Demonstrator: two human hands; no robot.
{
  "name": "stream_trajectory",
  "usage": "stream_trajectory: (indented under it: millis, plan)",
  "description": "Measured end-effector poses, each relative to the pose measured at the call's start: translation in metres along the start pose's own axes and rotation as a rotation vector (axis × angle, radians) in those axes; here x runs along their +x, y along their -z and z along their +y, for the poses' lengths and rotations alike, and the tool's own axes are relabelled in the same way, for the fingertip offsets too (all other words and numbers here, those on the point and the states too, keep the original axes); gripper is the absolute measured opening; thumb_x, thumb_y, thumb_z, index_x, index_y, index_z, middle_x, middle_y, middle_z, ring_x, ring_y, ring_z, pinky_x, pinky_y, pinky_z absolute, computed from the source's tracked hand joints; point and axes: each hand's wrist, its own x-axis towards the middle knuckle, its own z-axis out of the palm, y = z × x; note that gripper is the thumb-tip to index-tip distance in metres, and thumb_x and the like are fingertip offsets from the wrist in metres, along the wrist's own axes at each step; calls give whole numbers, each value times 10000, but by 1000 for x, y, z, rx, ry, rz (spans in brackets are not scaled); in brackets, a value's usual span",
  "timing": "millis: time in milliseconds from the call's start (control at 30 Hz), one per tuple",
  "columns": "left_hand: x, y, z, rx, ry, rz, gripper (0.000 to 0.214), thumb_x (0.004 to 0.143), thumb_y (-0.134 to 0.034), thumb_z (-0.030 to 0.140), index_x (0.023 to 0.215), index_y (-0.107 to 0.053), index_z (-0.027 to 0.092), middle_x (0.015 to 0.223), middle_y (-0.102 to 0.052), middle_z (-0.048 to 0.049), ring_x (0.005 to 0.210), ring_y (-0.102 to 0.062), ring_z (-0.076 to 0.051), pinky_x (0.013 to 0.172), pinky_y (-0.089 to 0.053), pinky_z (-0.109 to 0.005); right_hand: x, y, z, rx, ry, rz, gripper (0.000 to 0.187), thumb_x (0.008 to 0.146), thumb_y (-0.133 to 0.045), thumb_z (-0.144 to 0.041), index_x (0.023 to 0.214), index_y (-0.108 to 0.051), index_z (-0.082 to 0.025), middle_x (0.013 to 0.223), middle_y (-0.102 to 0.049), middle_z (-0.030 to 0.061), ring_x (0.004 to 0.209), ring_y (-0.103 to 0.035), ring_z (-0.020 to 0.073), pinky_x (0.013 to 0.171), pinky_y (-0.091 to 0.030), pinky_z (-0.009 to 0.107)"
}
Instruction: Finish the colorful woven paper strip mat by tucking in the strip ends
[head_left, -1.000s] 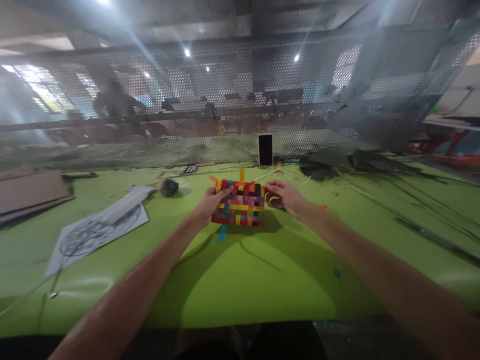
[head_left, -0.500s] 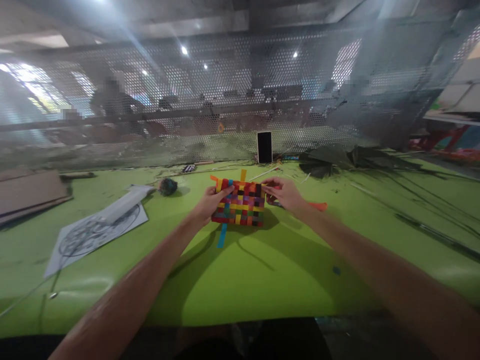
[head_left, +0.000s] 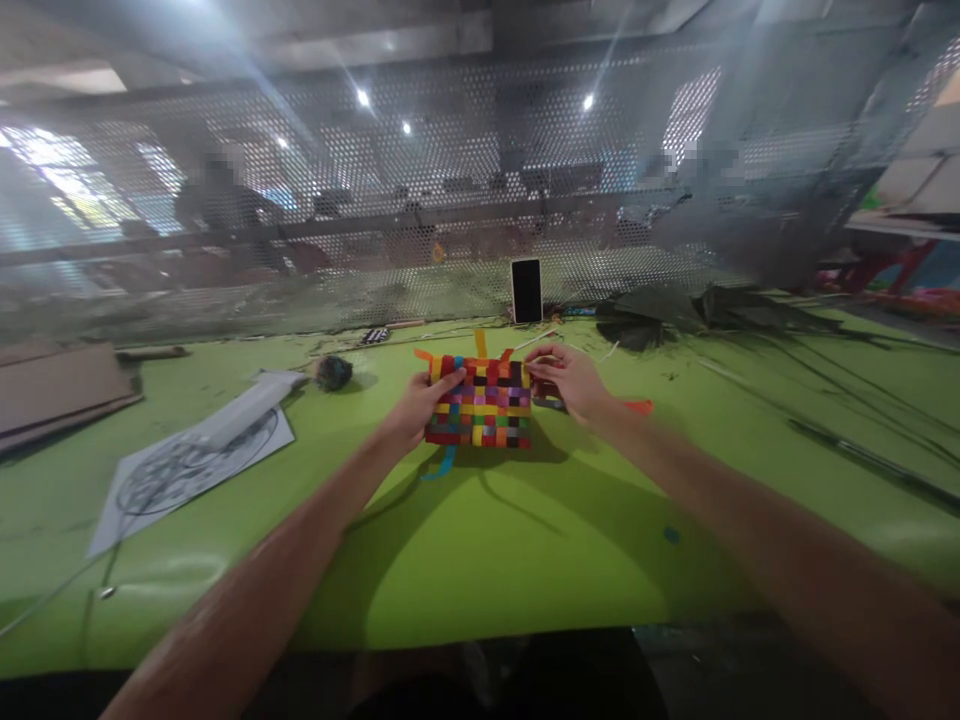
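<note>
A small woven mat of colourful strips is held up above the green table, tilted toward me. My left hand grips its left side, the thumb lying across the front near the top. At the upper right corner, the fingers of my right hand pinch together on the mat's edge; what exactly lies between the fingertips is too small to tell. Loose strip ends stick out: a yellow-orange strip at the top and a curled blue strip below. An orange-tipped thing lies partly hidden behind my right wrist.
Left of the mat are a dark ball and a printed paper sheet. A tablet-like dark screen stands against the perforated metal panel. Dark dried leaves and long thin stalks lie at right. Cardboard rests far left.
The mat has turned slightly, and the blue strip below it, straight before, now curls leftward. A red strip end shows at the top right. Both hands keep nearly the same places.
</note>
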Motion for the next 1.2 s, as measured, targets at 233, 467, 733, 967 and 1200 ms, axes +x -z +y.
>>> stream_trajectory:
  millis: [233, 467, 733, 967, 1200]
  plan:
    - [-1, 0, 1, 9, 11, 9, 420, 627, -869, 407, 922, -735, 140, 837, -780, -89, 646, -732, -216, 629, -627, -346, 3, 1, -1, -53, -32, -29, 124, 776, -741, -232, 897, -720, -216, 773, -685, 8, 555, -568, 84, 486, -473, 212]
    - [-2, 1, 1, 24, 11, 27, 414, 617, -877, 397, 922, -738, 154, 822, -780, -69, 643, -732, -204, 630, -622, -318, 2, 3, 1, -259, 124, -99, 242, 724, -785, -338, 890, -664, -209, 749, -656, -4, 561, -560, 98, 520, -497, 243]
    - [-9, -3, 4, 53, 17, -45, 502, 586, -893, 415, 984, -736, 151, 862, -781, -72, 728, -745, -254, 648, -639, -392, 0, 5, -1, -435, 238, -223, 293, 694, -810, -384, 887, -713, -185, 805, -699, 20, 706, -617, 139, 653, -503, 273]
    - [-7, -2, 3, 52, 1, -56, 482, 588, -895, 405, 968, -738, 155, 866, -781, -75, 720, -748, -244, 655, -640, -368, 4, 8, 3, -464, 227, -229, 400, 699, -773, -557, 819, -728, -178, 746, -682, 24, 636, -577, 133, 574, -458, 257]
    - [-5, 0, -2, 70, 26, -95, 457, 614, -882, 401, 973, -737, 160, 805, -776, -66, 711, -749, -236, 665, -634, -342, 12, 6, 13, -360, 35, -108, 499, 781, -668, -657, 626, -660, -182, 579, -597, 11, 523, -535, 117, 477, -456, 244]
